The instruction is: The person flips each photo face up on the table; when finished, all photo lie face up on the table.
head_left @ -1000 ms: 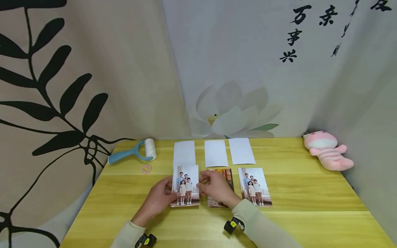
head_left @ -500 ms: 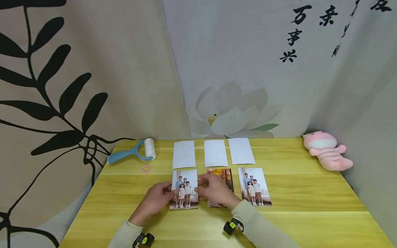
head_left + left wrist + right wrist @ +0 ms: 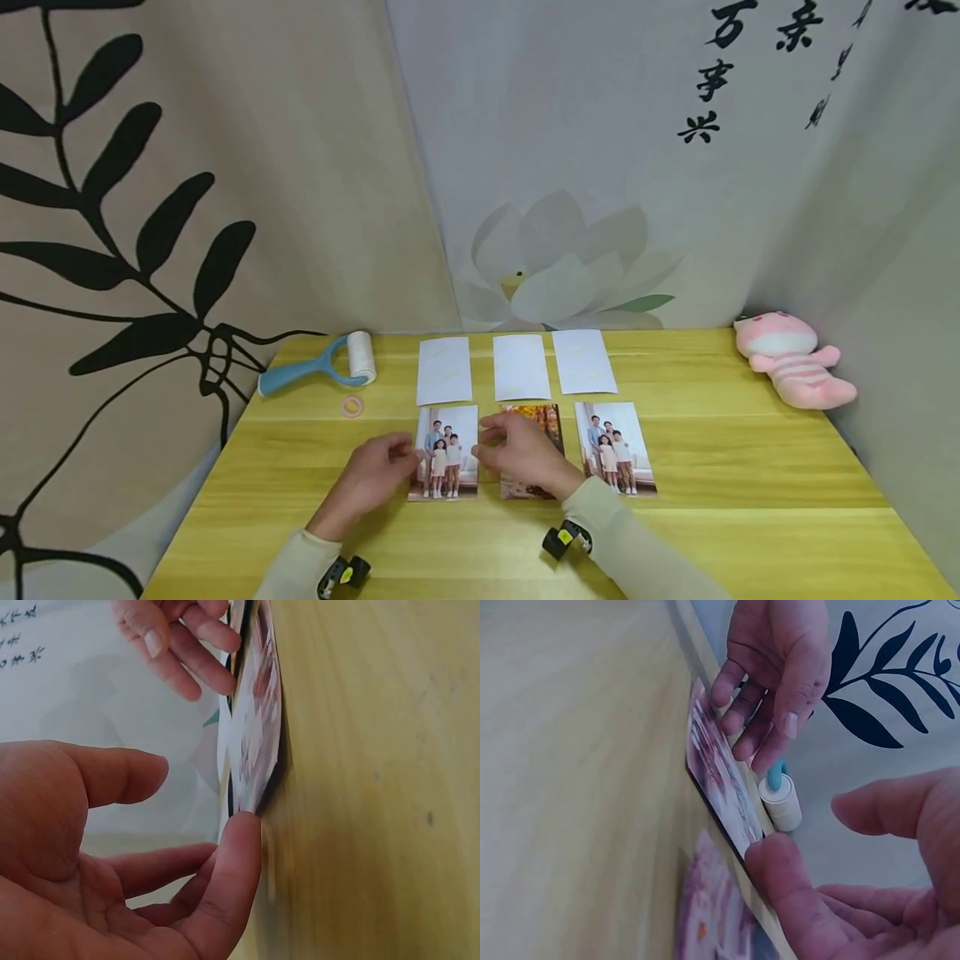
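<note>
A family photo [image 3: 446, 450] lies on the wooden table between my two hands. My left hand [image 3: 373, 475] is at its left edge; in the left wrist view the thumb is spread away and a fingertip [image 3: 244, 829] meets the photo's edge. At the opposite edge is my right hand [image 3: 527, 454], its thumb also held apart from the fingers in the right wrist view. Under the right hand lies an autumn-coloured photo [image 3: 547, 423], partly hidden. To its right lies another family photo [image 3: 617, 450].
Behind the photos lie three white cards, the left card [image 3: 444, 371], middle card [image 3: 522, 367] and right card [image 3: 584, 362]. A blue-handled lint roller [image 3: 318, 367] and a small pink ring [image 3: 352, 407] are at the left. A pink plush toy [image 3: 795, 360] rests by the right wall.
The left family photo has come down toward me, off the white card it overlapped, and now lies in the front row. Both thumbs have come away from it. The head view has shifted slightly.
</note>
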Demonstrator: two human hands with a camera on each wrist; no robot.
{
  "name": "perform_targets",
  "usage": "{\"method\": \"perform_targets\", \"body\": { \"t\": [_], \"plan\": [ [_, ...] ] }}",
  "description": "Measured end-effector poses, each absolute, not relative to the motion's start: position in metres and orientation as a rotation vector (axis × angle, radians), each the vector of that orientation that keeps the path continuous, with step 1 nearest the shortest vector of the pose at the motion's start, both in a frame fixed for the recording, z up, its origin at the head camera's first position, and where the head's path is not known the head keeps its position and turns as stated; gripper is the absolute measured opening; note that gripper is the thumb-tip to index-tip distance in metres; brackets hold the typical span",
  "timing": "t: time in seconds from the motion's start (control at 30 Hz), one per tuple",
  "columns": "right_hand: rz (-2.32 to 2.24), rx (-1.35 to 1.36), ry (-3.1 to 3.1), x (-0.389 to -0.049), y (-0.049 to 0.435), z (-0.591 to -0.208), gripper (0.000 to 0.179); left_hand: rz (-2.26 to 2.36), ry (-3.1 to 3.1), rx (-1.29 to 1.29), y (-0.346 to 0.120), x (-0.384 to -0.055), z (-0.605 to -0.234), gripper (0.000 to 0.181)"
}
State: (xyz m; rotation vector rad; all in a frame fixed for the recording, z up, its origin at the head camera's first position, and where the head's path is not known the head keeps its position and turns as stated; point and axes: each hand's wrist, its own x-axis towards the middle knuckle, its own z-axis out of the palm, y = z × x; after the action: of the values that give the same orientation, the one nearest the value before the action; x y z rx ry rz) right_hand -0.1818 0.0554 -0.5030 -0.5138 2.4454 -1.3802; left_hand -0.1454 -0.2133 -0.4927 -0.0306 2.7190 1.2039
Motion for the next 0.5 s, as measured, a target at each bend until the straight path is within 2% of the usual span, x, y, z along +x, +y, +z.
{"method": "perform_targets", "body": {
  "t": [0.17, 0.5],
  "plan": [
    [-1.414, -0.508, 2.411, -0.184, 0.062, -0.499, 0.054, 1.241, 2.726, -0.039, -0.209, -0.147, -0.488, 0.049],
    [-1.502, -0.494, 2.457, -0.196, 0.083, -0.491, 0.042, 1.451, 2.697, 0.052, -0.182, -0.165, -0.474, 0.031]
  ]
}}
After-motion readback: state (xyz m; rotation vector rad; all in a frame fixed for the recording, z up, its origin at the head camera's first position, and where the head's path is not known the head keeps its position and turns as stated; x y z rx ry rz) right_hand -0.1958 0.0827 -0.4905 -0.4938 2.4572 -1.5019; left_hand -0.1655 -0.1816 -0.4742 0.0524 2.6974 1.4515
